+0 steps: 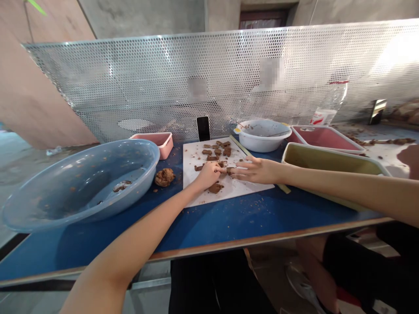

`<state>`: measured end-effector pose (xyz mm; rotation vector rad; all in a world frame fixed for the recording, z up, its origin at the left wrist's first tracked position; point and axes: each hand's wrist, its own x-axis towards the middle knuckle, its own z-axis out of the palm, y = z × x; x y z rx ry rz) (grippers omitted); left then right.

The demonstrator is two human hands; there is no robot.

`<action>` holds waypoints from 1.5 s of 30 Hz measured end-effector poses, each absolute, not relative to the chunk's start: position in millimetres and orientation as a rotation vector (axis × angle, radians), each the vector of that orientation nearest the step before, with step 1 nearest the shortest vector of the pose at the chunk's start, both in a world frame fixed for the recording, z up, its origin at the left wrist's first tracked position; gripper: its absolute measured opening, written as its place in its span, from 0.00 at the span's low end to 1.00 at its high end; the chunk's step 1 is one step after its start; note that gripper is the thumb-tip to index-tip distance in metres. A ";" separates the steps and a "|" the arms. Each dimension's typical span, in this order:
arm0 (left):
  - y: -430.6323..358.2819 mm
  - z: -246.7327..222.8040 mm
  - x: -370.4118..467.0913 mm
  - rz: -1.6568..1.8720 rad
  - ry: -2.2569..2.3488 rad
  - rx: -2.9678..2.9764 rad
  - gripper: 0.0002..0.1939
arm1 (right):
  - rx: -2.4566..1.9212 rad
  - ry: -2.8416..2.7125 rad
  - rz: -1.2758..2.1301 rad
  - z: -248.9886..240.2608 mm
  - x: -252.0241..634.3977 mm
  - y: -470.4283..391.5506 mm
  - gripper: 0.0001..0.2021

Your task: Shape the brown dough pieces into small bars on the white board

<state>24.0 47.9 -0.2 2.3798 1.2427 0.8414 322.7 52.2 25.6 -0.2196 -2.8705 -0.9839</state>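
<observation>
My left hand (pixel 210 174) rests on a white board (pixel 196 198), its fingers curled and its fingertips beside small brown clay pieces. Whether something is pinched in them cannot be made out. Facing it from the right, my right hand (pixel 253 170) has its fingers stretched out and apart, with the tips at a small clay block (pixel 230 170) between the two hands. Farther back on the board lie several brown clay blocks (pixel 217 151) and crumbs. A flatter clay piece (pixel 216 188) sits just in front of my left hand. To the left, a rough clay lump (pixel 164 177) lies on the blue table (pixel 209 222).
A large blue basin (pixel 131 192) and a pink box (pixel 166 146) stand left. A phone (pixel 203 128) leans behind the board. A thin strip (pixel 284 188) runs along its right edge. Beyond are a white basin (pixel 263 141), a pink tray (pixel 330 137), an olive bin (pixel 334 163) and another person's hand (pixel 409 158).
</observation>
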 end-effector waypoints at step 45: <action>45.3 -1.6 22.1 0.922 1.296 2.314 0.26 | -0.821 -2.397 -0.417 4.0 278.0 39.1 0.13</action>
